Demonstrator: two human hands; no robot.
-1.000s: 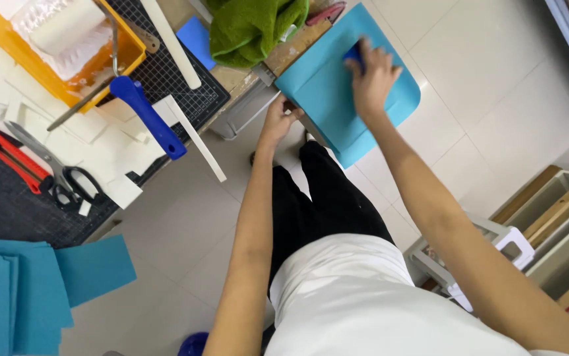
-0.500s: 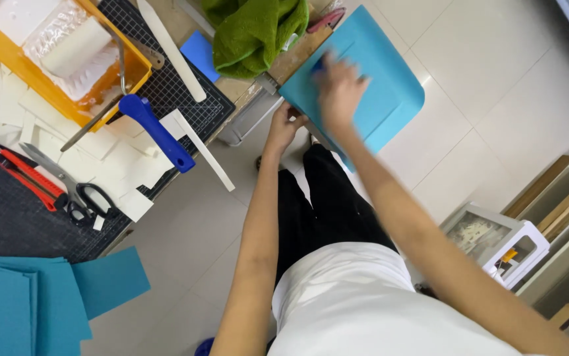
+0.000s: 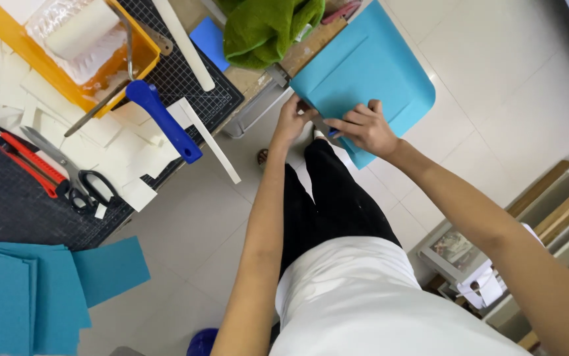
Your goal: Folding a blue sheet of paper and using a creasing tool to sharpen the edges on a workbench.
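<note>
Below the camera, both arms stretch out over black-trousered legs: the right hand (image 3: 365, 128) curls closed on the near edge of one blue sheet (image 3: 363, 76), perhaps pressing a small tool; the left hand (image 3: 292, 120) pinches that same edge. Beyond, the worktop (image 3: 7, 191) carries one scissors (image 3: 76, 175), one blue-handled roller (image 3: 159, 118), one orange tray (image 3: 132, 59), one green cloth (image 3: 264, 29). Pale floor tiles (image 3: 495, 66) surround.

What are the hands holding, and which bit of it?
Both hands hold the blue sheet at its lower edge: the left hand at the corner, the right hand beside it.
</note>
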